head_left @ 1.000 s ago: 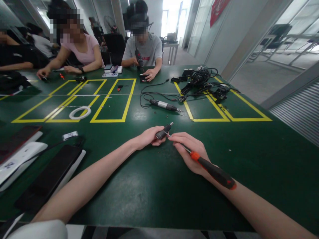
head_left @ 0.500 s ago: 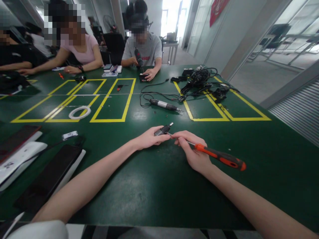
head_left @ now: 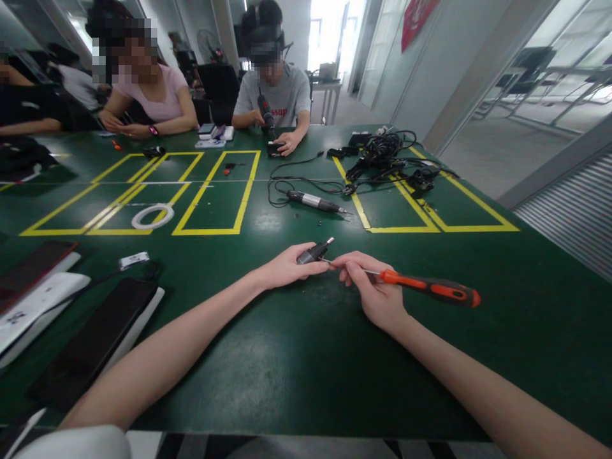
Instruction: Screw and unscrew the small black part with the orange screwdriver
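Note:
My left hand (head_left: 287, 266) is closed around a small dark plug-like piece (head_left: 310, 254) with a bright metal tip pointing up and to the right. Between thumb and fingers, my right hand (head_left: 373, 287) grips the thin shaft of a screwdriver (head_left: 430, 288). Its orange and black handle sticks out to the right, past the back of that hand. The shaft's tip reaches the side of the dark piece; my left thumb hides part of the contact. Both hands are just above the green table (head_left: 268, 376), close together.
Beyond my hands lies a corded electric screwdriver (head_left: 313, 201). Tangled black cables (head_left: 387, 153) are piled at the back right. A white ring (head_left: 153, 217) rests on yellow tape lines. Phones on white blocks (head_left: 95, 338) sit at left. Across the table a co-worker (head_left: 275, 95) uses a power tool.
The screwdriver's handle has swung slightly up and to the right, with my right hand shifting a little. My left hand barely moved. A co-worker at left has drawn their hands together.

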The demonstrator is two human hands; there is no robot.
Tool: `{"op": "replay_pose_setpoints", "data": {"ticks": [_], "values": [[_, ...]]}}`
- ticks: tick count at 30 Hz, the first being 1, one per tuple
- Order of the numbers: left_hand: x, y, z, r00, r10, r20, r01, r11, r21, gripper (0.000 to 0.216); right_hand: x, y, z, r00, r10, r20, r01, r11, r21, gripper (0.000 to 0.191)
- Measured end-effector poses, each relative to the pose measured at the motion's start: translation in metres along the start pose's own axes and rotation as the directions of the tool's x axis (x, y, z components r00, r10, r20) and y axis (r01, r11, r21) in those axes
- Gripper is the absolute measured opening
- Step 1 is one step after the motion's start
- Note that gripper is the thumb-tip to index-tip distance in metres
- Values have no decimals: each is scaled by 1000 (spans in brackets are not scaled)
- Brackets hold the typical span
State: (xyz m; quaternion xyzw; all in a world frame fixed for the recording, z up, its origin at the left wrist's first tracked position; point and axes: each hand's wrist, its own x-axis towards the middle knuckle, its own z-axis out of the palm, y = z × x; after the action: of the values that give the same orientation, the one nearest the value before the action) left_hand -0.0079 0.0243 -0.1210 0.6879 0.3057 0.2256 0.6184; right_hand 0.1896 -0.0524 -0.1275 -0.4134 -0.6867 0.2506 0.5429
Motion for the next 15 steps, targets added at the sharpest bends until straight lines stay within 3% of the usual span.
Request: {"op": "replay_pose_setpoints", "data": {"ticks": [7, 15], "values": [[1, -4, 1, 997, 56, -59, -48, 990, 133, 43, 1, -5, 0, 999, -49, 16, 50, 996, -73, 32], [1, 0, 5, 985, 123, -122, -88, 962, 260, 36, 2, -8, 0, 967, -252, 38, 254, 942, -219, 25]]}}
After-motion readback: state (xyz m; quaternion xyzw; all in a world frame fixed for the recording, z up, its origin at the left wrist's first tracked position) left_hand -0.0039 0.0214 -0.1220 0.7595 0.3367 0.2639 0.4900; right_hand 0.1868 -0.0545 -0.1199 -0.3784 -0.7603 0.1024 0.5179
